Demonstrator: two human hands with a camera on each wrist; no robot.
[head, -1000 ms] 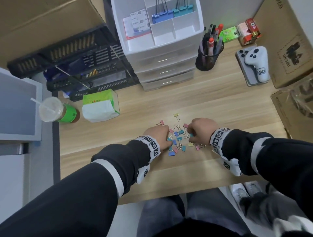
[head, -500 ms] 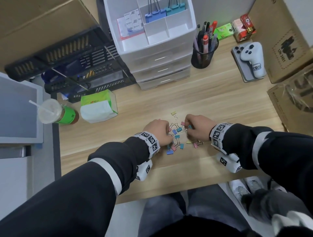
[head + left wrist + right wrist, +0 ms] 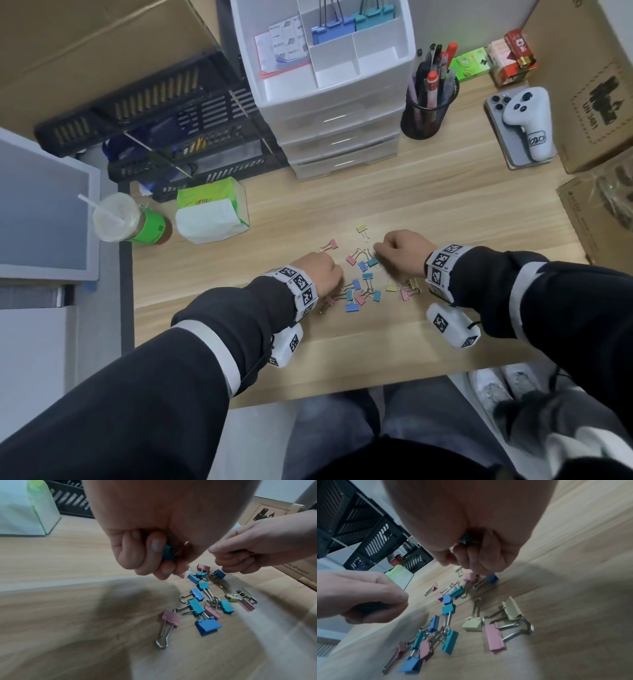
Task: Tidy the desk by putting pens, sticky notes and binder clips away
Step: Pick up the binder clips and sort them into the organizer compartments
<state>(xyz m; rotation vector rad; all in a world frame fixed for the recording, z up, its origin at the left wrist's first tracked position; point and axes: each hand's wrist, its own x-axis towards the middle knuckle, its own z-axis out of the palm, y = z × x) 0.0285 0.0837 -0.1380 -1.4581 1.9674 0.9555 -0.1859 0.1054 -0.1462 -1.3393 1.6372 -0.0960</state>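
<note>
my hands have parted slightly; left hand [image 3: 145, 550] and right hand [image 3: 476, 555] each clutch binder clips [image 3: 363, 291], the rest lying mid-counter [image 3: 445, 212] near the front edge. overfilled fists may spill clips.

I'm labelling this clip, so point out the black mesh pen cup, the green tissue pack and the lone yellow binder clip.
Black mesh pen cup [image 3: 424, 118]: head view, mesh wall.
Green tissue pack [image 3: 209, 219]: head view, white front.
Yellow binder clip [image 3: 361, 228]: head view, yellow body.

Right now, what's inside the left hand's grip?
The left hand grips binder clips: a teal clip and some wire handles show between the curled fingers, and a pink clip sticks out below. How many more are inside is covered by the fingers.
</note>
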